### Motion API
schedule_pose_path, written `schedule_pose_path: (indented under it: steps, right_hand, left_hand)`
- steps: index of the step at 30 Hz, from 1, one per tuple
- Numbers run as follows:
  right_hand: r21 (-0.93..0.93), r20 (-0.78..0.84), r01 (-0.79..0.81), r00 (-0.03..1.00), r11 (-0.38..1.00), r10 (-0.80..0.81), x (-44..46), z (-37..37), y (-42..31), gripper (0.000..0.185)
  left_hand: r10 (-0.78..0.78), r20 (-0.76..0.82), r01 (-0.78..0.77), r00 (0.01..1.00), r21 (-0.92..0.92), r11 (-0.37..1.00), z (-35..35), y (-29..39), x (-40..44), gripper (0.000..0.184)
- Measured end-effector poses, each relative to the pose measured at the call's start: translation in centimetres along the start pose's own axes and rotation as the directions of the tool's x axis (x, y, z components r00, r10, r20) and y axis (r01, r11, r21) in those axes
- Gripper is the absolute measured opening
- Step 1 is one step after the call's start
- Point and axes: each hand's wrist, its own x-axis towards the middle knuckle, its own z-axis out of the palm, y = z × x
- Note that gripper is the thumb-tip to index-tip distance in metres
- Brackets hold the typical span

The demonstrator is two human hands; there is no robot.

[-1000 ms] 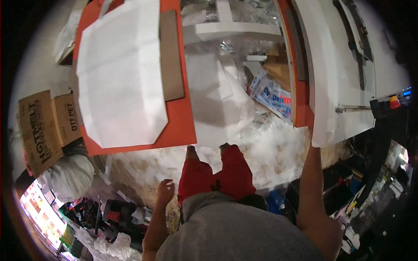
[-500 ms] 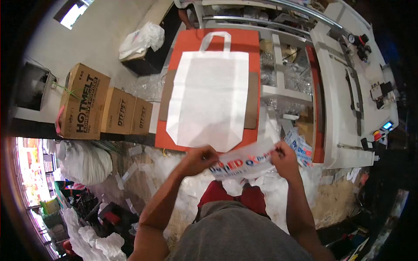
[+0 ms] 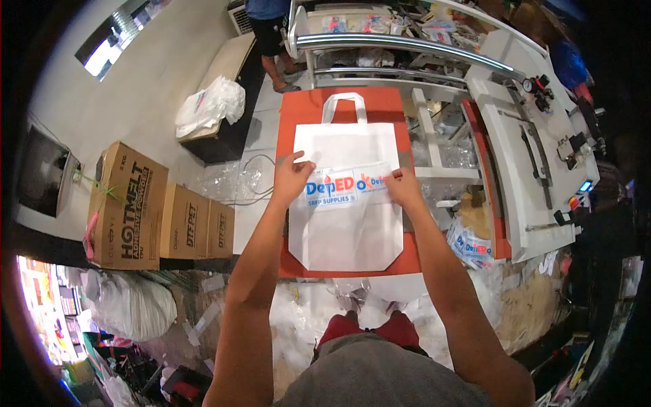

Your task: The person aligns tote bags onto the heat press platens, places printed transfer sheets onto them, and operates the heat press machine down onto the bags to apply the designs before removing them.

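Right, my right hand (image 3: 405, 188) has its thumb and fingertips pinched together on the right end of a printed sheet (image 3: 331, 188) reading "DepED" and "SBFP SUPPLIES". My left hand (image 3: 293, 178) is at the sheet's other end, fingers bent near its upper left corner; whether they grip it, I cannot tell. The sheet spans the gap between my two hands, over the upper half of a white bag (image 3: 346, 237), though I cannot tell if it lies flat on the cloth everywhere. The bag is laid out under my fingers, its handle loop (image 3: 344, 102) beyond my fingertips and its cut-off bottom corners nearer my body. Beneath it, a red-orange board (image 3: 291, 112) shows past both hands. Off to the right of my right fingers and closer to me, more printed sheets (image 3: 469, 245) lie in a loose pile. Well left of my left fingers stand cardboard boxes (image 3: 188, 222).
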Motion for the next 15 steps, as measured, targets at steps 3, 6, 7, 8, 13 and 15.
schedule_pose_path:
  steps: [3,6,7,8,13,15]
  right_hand:
    - [-0.131,-0.052,0.151,0.986,0.980,-0.159,-3.3,-2.2,-0.7,0.035]
    - [-0.311,-0.022,0.445,0.880,0.840,-0.475,-4.0,-1.2,-0.3,0.037]
    - [-0.350,0.022,0.593,0.779,0.725,-0.627,-4.1,-0.6,-0.3,0.037]
    - [-0.351,0.021,0.594,0.778,0.724,-0.628,-4.4,0.0,-1.1,0.037]
    - [-0.348,0.158,0.676,0.726,0.650,-0.670,-5.5,3.1,-2.7,0.035]
    - [-0.370,0.132,0.660,0.734,0.654,-0.666,-5.1,3.4,-2.6,0.036]
  left_hand:
    - [0.185,-0.120,-0.184,0.975,0.019,0.983,-0.8,0.3,-2.2,0.043]
    - [0.378,-0.024,-0.360,0.925,0.257,0.897,-0.6,2.1,-6.7,0.040]
    - [0.433,0.140,-0.450,0.891,0.407,0.795,0.1,2.7,-7.7,0.041]
    - [0.435,0.139,-0.451,0.890,0.405,0.795,1.0,2.7,-8.0,0.041]
    - [0.460,0.300,-0.536,0.836,0.629,0.563,2.2,1.2,-7.6,0.043]
    - [0.473,0.305,-0.548,0.827,0.626,0.555,2.2,0.8,-6.9,0.042]
